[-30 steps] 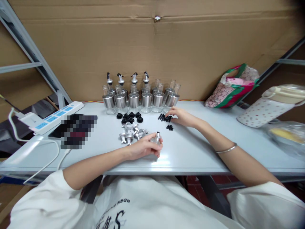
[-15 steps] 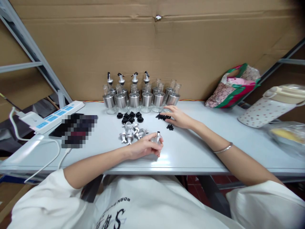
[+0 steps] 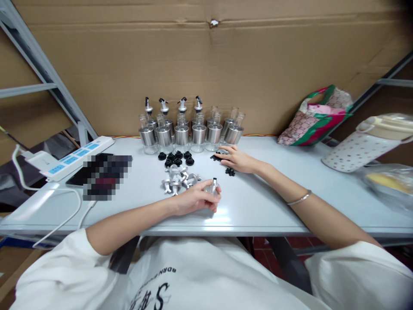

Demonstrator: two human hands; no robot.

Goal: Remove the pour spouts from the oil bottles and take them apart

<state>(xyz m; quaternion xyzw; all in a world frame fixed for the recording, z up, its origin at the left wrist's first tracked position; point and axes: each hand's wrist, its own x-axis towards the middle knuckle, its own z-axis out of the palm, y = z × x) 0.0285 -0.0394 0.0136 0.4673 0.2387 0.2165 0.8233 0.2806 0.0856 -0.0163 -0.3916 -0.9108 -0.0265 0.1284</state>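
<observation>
My left hand (image 3: pixel 196 199) is closed around a silver pour spout (image 3: pixel 213 186) with a black tip pointing up, just above the front part of the table. Beside its fingers lies a heap of silver spout parts (image 3: pixel 176 176). Farther right, my right hand (image 3: pixel 237 159) reaches over a small pile of black pieces (image 3: pixel 217 156), its fingers stretched out and apart, the tips touching or just over them. A smaller cluster of tiny black parts (image 3: pixel 230 172) sits under the wrist side of that hand. Several black rubber stoppers (image 3: pixel 177 159) lie behind the silver parts.
Along the cardboard wall stand glass bottles with steel sleeves (image 3: pixel 182 135), several topped with spouts. At left are a power strip (image 3: pixel 79 157) and a phone (image 3: pixel 108 177) with a cable. A patterned bag (image 3: pixel 312 118), a dotted thermos (image 3: pixel 361 144) and a plastic-wrapped bowl (image 3: pixel 392 187) occupy the right side.
My right hand has shifted slightly left and lower over the black pieces, its fingers covering more of them. The left hand keeps still with the pour spout.
</observation>
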